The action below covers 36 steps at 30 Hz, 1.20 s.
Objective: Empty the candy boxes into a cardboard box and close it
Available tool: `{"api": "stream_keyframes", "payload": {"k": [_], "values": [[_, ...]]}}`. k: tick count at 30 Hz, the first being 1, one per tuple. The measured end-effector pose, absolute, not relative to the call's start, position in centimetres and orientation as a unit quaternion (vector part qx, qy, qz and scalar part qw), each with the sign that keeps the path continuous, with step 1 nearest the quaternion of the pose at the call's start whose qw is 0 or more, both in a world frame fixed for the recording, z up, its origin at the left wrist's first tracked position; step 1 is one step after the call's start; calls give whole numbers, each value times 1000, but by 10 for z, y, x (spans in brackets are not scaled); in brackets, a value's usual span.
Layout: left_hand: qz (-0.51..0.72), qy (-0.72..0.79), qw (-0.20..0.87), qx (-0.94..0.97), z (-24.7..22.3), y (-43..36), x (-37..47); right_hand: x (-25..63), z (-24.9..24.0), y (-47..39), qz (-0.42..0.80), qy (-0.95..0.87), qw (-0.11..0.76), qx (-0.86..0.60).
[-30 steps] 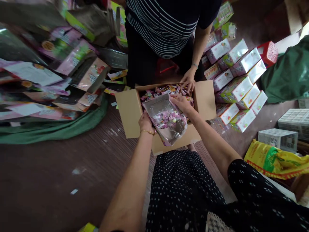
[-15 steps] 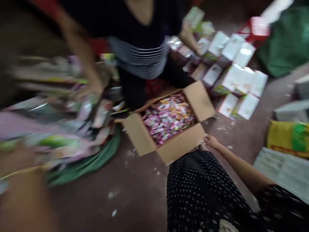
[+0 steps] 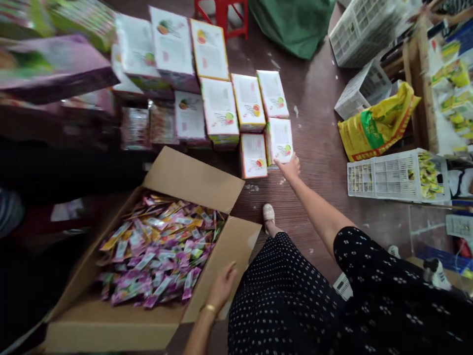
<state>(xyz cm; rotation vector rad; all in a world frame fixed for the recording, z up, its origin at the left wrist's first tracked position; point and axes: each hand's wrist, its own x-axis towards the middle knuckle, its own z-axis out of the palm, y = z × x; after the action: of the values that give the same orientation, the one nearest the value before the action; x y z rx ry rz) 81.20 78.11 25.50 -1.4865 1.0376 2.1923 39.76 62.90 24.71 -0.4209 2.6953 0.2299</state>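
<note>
An open cardboard box (image 3: 192, 180) sits on the floor at lower left, filled with several small pink, purple and yellow sachets (image 3: 158, 249). My left hand (image 3: 221, 288), with a gold bracelet at the wrist, rests flat on the box's near flap and holds nothing. My right hand (image 3: 290, 167) reaches out to the stack of white printed cartons (image 3: 221, 106) and touches the lower corner of the nearest carton (image 3: 280, 140). Its fingers are on the carton's edge; a full grip does not show.
White plastic crates (image 3: 384, 175) and a yellow-green sack (image 3: 377, 123) lie at right. A green bag (image 3: 295, 22) and a red stool (image 3: 221, 15) are beyond the cartons. Another person's dark clothing fills the left edge. My dotted dress and a shoe (image 3: 268, 213) are below.
The view swung right, from the box toward the cartons. The clear bag of sachets has left my hands. My right hand moved out to the cartons; my left hand settled on the box flap.
</note>
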Motion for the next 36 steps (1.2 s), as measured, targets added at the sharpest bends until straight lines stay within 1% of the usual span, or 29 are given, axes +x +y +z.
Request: {"api": "stream_keyframes", "payload": {"k": [2,5,8,10,12,14,16,17,18,20,22,24,27,30,32,34,36], "values": [[785,356,161,-480,246,781,757,377,229,610,153,952,207,-168],[781,355,153,-490,234,768,688,367,198,592,205,930,241,-189],[773,328,148,-523,228,751,652,364,182,585,214,931,231,-185],[780,317,155,-517,226,742,641,355,190,587,184,940,229,-175],[793,303,141,-509,226,732,633,342,215,595,106,946,271,-143],[807,268,104,-516,227,717,623,332,253,609,-36,923,370,-100],[831,201,64,-515,233,695,609,335,294,627,-196,851,483,-65],[843,162,48,-510,237,683,601,343,313,636,-254,810,526,-47],[855,128,26,-501,244,669,594,355,329,644,-290,778,557,-23],[872,94,-50,-478,261,645,584,388,354,658,-309,750,585,24],[858,117,-132,-483,281,629,584,424,368,668,-289,756,587,36],[830,161,-170,-505,297,621,597,459,373,675,-266,771,578,9],[809,198,-156,-532,308,625,635,503,378,681,-250,778,576,-4],[788,211,-156,-557,308,640,684,538,387,685,-239,767,594,41],[776,169,-157,-587,306,652,715,558,396,687,-254,735,623,77],[783,61,-140,-604,306,664,741,574,404,690,-273,687,665,106],[807,-60,-126,-574,309,676,761,588,409,695,-261,648,705,123]]}}
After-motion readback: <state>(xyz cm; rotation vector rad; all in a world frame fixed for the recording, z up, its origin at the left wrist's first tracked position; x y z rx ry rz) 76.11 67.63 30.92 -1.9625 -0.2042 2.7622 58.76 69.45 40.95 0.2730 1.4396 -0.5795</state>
